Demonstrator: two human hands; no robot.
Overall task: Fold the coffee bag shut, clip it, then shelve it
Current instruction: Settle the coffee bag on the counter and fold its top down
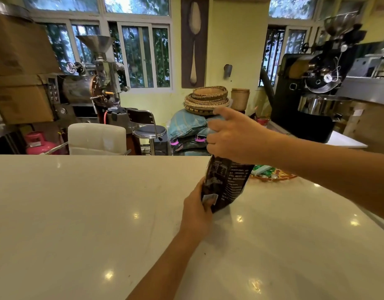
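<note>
A dark brown coffee bag (226, 182) with white print stands upright on the white counter (89, 202), right of centre. My left hand (196, 210) wraps around its lower left side. My right hand (234, 137) comes in from the right and is closed over the bag's top, hiding the opening. No clip shows in the frame, and I cannot make out a shelf.
A shallow dish of colourful packets (271, 173) sits on the counter just behind the bag. Beyond the counter's far edge are a white chair back (97, 138), a bar stool (150, 131), stacked sacks and baskets (206, 98), and coffee roasters at left (93, 83) and right (316, 87).
</note>
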